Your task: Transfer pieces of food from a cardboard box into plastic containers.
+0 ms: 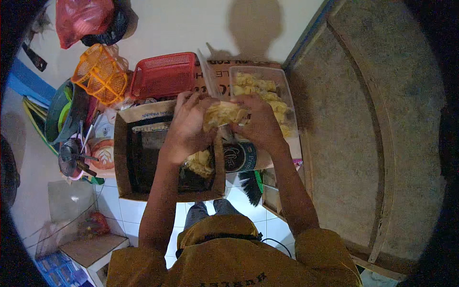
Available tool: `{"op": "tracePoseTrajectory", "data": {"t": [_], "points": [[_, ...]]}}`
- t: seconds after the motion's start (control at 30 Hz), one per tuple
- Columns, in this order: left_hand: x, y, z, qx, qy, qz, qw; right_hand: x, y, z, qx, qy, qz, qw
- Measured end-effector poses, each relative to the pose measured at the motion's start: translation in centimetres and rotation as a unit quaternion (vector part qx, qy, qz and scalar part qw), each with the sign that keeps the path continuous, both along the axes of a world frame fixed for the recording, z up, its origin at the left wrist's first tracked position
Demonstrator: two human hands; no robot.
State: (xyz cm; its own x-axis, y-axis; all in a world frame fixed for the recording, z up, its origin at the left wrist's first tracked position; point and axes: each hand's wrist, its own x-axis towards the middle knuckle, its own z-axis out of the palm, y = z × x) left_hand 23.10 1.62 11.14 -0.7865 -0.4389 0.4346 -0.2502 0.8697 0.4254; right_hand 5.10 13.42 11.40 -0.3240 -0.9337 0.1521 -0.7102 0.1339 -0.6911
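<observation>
My left hand and my right hand meet above the table, both gripping a pale-yellow, folded food piece. What it is exactly I cannot tell. Just behind my fingers a translucent plastic sheet or lid stands on edge. Beyond my right hand sits a clear plastic container with rows of similar yellow pieces. Under my left forearm is an open cardboard box with a dark inside. One yellow lump lies at its right side. A dark printed tub stands below my hands.
A red plastic basket and an orange basket stand behind the box. To the left are a dark bucket and ladles. A broom is below the table edge; a wooden door is at right.
</observation>
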Motion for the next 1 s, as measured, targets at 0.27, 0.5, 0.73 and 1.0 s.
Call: {"op": "tracePoseTrajectory", "data": {"t": [0.27, 0.5, 0.73, 1.0], "points": [[-5.3, 0.8, 0.6, 0.023, -0.027, -0.045, 0.998, -3.4, 2.6, 0.6, -0.046, 0.063, -0.011, 0.997], [-10.8, 1.4, -1.6, 0.043, 0.016, -0.059, 0.997, -9.3, 3.8, -3.2, -0.001, 0.091, -0.078, 0.993], [-17.2, 1.6, -3.2, 0.064, -0.008, -0.054, 0.996, -15.4, 3.4, -3.1, 0.02, 0.124, -0.064, 0.99], [-23.9, 0.2, -7.0, 0.062, -0.016, -0.06, 0.996, -21.4, 1.7, -7.3, 0.007, 0.165, -0.077, 0.983]]}}
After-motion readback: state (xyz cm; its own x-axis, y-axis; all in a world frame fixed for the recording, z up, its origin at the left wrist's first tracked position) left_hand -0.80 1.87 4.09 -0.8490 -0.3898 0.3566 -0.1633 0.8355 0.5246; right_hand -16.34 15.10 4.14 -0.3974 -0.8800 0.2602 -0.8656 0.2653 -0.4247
